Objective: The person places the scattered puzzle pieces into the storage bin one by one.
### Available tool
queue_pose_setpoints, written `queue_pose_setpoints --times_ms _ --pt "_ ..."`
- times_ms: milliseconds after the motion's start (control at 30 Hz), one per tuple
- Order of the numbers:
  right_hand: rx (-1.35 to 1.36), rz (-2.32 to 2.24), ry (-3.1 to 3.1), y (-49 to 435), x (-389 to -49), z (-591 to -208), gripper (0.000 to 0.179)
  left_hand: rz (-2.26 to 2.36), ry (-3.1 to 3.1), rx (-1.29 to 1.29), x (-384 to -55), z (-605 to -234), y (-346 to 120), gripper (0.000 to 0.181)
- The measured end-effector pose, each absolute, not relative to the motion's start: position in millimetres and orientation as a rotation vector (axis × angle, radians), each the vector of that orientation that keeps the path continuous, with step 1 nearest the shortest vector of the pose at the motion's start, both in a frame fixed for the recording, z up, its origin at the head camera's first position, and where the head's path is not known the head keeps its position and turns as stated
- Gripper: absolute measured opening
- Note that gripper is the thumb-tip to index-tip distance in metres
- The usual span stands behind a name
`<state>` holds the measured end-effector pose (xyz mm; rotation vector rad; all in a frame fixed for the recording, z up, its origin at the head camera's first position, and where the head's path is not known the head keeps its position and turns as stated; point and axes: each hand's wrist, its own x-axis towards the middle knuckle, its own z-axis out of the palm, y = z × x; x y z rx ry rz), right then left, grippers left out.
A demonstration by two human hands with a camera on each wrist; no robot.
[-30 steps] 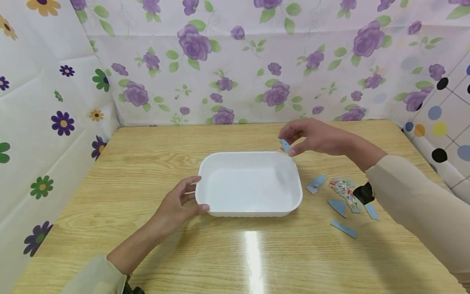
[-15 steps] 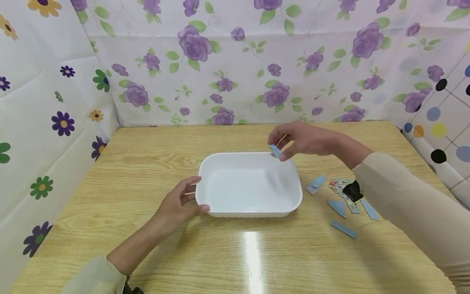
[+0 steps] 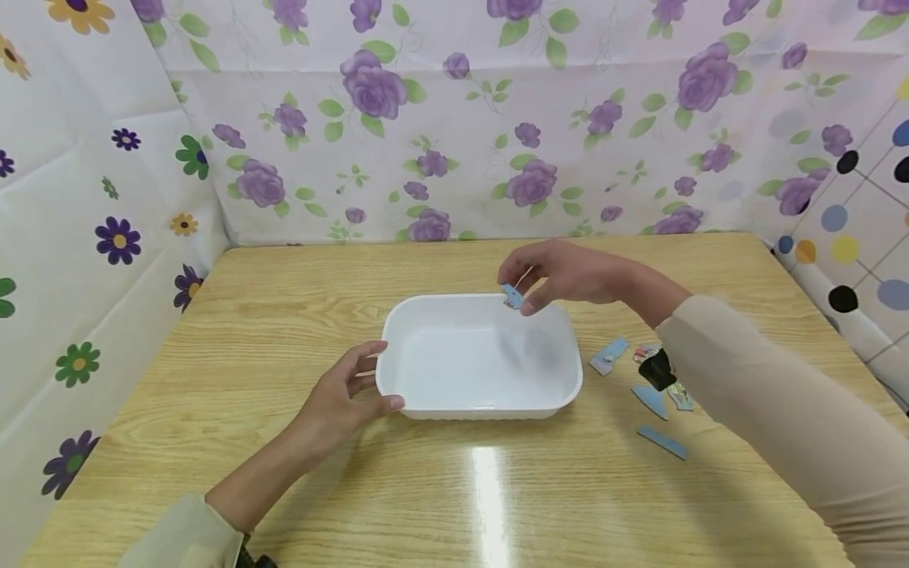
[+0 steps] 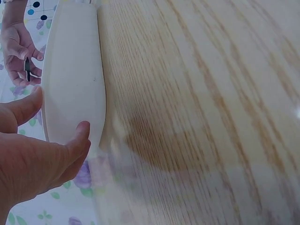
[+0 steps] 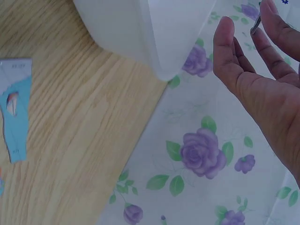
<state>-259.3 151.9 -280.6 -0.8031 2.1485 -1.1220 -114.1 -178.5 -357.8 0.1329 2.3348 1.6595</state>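
Note:
A white rectangular plastic basin [image 3: 483, 371] sits in the middle of the wooden table, its inside bare. My left hand [image 3: 349, 398] holds the basin's left end, with the thumb at the front corner of the rim and the fingers along the outer side. Over the basin's far right rim, my right hand [image 3: 568, 272] pinches a small light-blue jigsaw puzzle piece [image 3: 512, 297] between thumb and fingers. In the left wrist view that puzzle piece [image 4: 27, 69] shows edge-on as a thin dark shape.
Several loose puzzle pieces lie right of the basin: a blue one [image 3: 609, 356], a wedge-shaped one [image 3: 649, 401], a blue strip [image 3: 663, 442] and colourful ones [image 3: 682, 396], partly hidden by the right sleeve [image 3: 753, 402]. A flowered cloth [image 3: 426, 118] stands behind the table [image 3: 298, 315].
My right hand has moved left with the puzzle piece, from the basin's far right corner to over its far rim. The left hand and basin keep their places.

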Motion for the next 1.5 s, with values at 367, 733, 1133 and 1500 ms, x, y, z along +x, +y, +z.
queue_pose_setpoints --times_ms 367,733,1133,1500 --pt "-0.875 -1.132 2.042 128.1 -261.4 -284.4 0.043 1.671 2.321 0.135 -113.9 -358.7 -178.8 0.080" --pt "-0.898 -1.152 2.022 111.2 -262.7 -287.3 0.043 1.687 2.315 0.162 -115.5 -356.8 -177.4 0.080" --pt "-0.871 -1.136 2.018 79.0 -263.2 -286.8 0.045 1.708 2.316 0.124 -115.8 -357.4 -177.2 0.078" --pt "-0.808 -1.150 2.003 61.7 -260.7 -297.9 0.047 1.700 2.324 0.094 -116.1 -357.6 -176.4 0.077"
